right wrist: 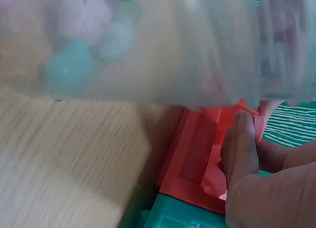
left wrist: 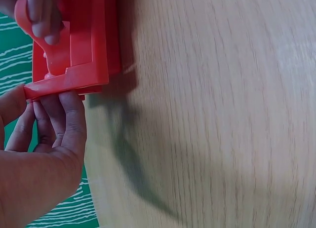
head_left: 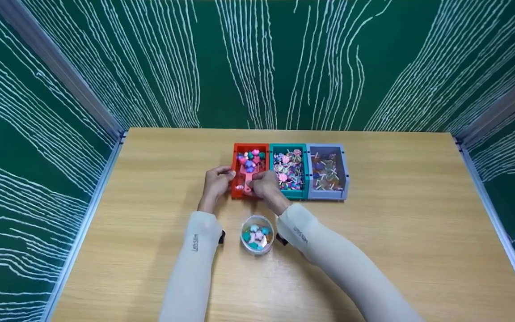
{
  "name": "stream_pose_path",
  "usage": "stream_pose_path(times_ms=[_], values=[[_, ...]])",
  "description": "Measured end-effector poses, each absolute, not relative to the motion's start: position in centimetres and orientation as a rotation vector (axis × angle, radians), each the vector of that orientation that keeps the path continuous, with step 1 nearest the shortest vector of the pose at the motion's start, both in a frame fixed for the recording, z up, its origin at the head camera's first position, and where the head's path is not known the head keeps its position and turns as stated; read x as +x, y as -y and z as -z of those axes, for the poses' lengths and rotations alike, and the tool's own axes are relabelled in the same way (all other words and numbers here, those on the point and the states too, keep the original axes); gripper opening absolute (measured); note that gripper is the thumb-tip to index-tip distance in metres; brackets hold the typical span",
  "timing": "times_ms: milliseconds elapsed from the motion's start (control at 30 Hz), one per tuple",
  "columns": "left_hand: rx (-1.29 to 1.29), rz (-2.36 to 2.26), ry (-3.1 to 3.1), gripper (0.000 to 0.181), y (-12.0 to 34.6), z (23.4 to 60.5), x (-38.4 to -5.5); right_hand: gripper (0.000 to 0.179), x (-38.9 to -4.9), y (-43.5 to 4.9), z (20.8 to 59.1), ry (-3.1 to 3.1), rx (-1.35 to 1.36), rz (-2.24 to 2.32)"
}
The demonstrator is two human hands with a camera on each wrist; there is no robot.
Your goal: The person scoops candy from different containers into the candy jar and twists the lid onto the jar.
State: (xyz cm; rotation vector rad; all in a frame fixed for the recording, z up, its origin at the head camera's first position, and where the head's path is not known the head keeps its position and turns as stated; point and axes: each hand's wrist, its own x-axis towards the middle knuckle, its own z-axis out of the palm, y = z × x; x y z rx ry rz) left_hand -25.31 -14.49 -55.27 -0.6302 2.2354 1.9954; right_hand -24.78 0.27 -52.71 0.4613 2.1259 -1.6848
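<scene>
My left hand (head_left: 216, 182) grips the left side wall of a red bin (head_left: 234, 154), thumb on the rim and fingers against the outside, as the left wrist view shows. In my right hand (head_left: 265, 184) is the handle of a small pink-red scoop (left wrist: 59, 56), held down inside this bin. Purple and blue star-like pieces (head_left: 249, 166) lie at the scoop's head, among pink, red and green ones (head_left: 256, 153). A clear round tub (head_left: 257, 253) with teal, white and pale pink pieces stands between my forearms; it fills the upper right wrist view.
Joined to the red bin's right is a teal bin (head_left: 289, 194) of small wrapped lollipops, then a grey-lilac bin (head_left: 345, 179) with more stick sweets. All stand on a wooden table (head_left: 418, 223), with green, white-lined walls (head_left: 213, 67) behind and at the sides.
</scene>
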Motion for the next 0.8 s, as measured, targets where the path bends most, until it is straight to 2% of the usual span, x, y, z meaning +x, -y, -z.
stream_pose_path(times_ms=[433,700,800], values=[[-0.613,-1.964,-2.294,0.030,14.2,55.1,-25.0,0.011,-25.1,0.6,53.9,-2.488,0.274,1.435],[-0.616,-1.925,-2.309,0.030,14.3,54.8,-24.9,0.024,-24.6,0.3,53.5,-2.304,0.389,1.574],[-0.600,-1.927,-2.323,0.030,14.4,54.9,-25.0,0.023,-24.4,0.1,53.4,-2.280,0.393,1.628]])
